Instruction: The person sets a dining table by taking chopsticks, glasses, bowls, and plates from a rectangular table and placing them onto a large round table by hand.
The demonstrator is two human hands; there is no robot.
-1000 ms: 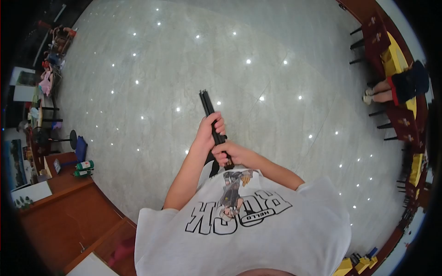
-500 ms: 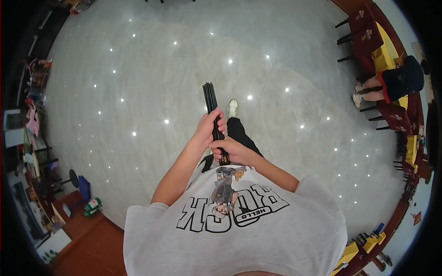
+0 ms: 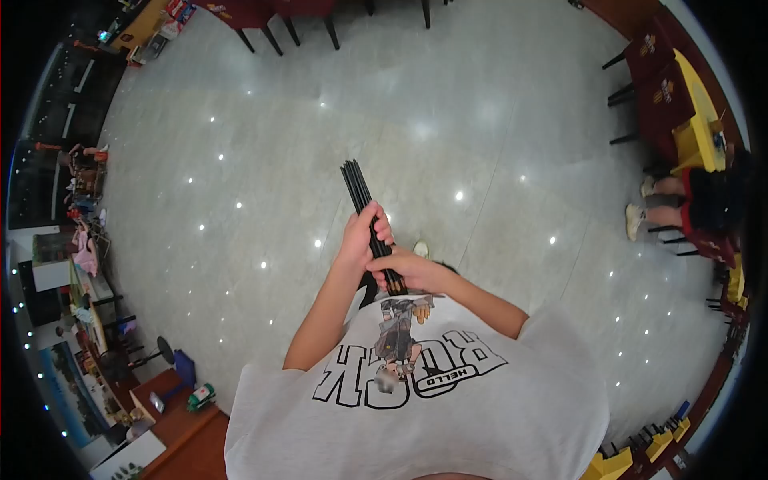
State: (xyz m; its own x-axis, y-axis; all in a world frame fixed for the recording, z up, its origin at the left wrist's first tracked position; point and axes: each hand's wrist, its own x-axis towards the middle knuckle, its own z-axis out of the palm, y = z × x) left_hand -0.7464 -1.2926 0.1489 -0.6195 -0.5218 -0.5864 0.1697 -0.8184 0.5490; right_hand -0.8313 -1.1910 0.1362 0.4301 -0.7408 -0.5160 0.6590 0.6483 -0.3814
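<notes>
A bundle of black chopsticks point(image 3: 354, 184) points away from my body, leaning slightly left, with lighter brownish ends close to my shirt. My left hand point(image 3: 362, 234) is wrapped round the middle of the bundle, thumb along the top. Just below it, my right hand point(image 3: 410, 270) closes round the lower part near the lighter ends. Both hands are close together in front of my white printed shirt point(image 3: 320, 432).
Grey shiny floor point(image 3: 280, 176) stretches ahead. Dark red chairs point(image 3: 308, 10) stand at the far side. On the right, a person point(image 3: 708, 204) is by a yellow table point(image 3: 698, 140) with covered chairs. A brown counter point(image 3: 188, 444) lies at lower left.
The view has moved forward over the floor, bringing chairs in at the top. The person at right now appears lower. Both hands keep their grip, and the chopsticks lean further left.
</notes>
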